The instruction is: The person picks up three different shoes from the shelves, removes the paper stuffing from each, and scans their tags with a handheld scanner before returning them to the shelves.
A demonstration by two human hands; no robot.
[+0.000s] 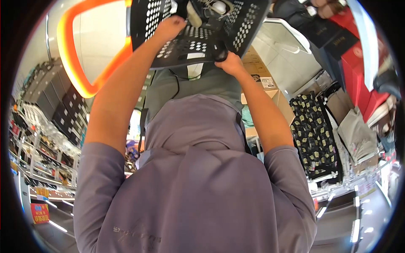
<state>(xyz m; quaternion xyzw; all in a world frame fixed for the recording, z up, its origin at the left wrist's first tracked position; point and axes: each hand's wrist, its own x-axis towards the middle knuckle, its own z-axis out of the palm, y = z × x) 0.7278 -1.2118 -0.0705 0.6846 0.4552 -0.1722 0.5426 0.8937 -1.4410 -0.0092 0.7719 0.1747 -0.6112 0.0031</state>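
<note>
A black perforated shopping basket (pixel 177 57) with an orange handle (pixel 69 46) is in front of me, tilted, at the top of the view. My left hand (pixel 171 28) reaches over its near side with the fingers curled; what they hold, if anything, I cannot make out. Close by, inside the basket, are a beige shoe-like piece (pixel 194 16) and a sneaker (pixel 219 7), both partly cut off. My right hand (pixel 231 64) is closed around a black rounded object (pixel 220 51) at the basket's near right edge.
Cardboard boxes (pixel 261 69) stand to the right below the basket. Further right are red boxes (pixel 356 76), a dark floral-patterned item (pixel 314 135) and a grey bag (pixel 358 135). Stacked dark boxes (pixel 52 99) and shelves line the left.
</note>
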